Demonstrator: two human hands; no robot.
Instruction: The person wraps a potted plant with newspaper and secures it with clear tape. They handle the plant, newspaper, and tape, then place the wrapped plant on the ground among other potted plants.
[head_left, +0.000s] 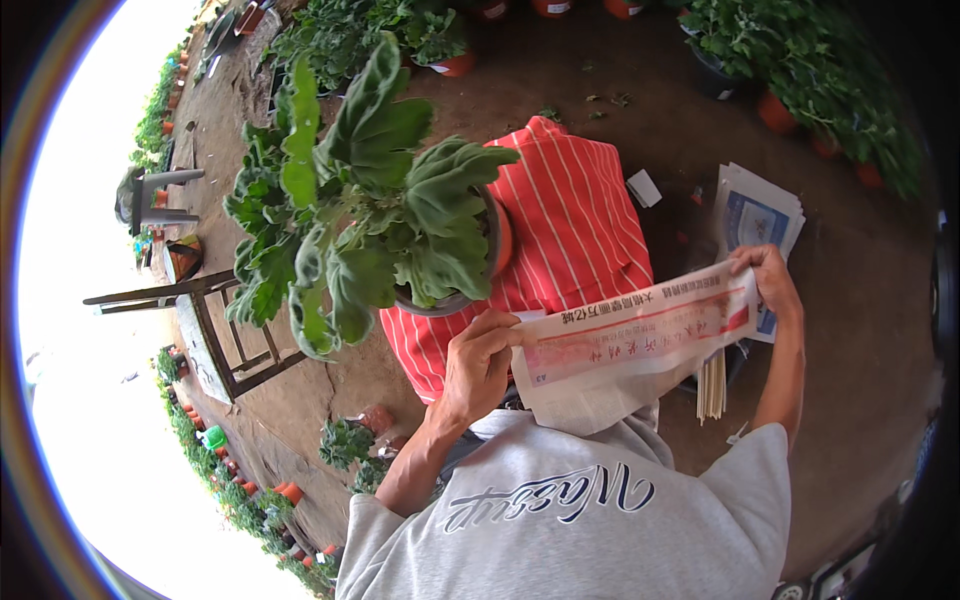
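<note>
A sheet of newspaper (637, 322) stretches across my lap between my two hands. My left hand (480, 367) pinches its left end between thumb and fingers. Its right end is gripped by my right hand (769, 281). The sheet looks folded over lengthwise, and its lower part hangs in front of my grey T-shirt (570, 547). Beyond my left hand, a leafy green plant (360, 225) stands in a round pot (501, 232) on a red cloth with white stripes (577, 202). Leaves hide much of the pot.
More newspapers (761, 214) lie in a stack by my right hand, above a bundle of thin pale strips (711, 390). A wooden chair (202, 345) and a grey stool (161, 199) stand at left. Potted plants (817, 90) line the floor's far side.
</note>
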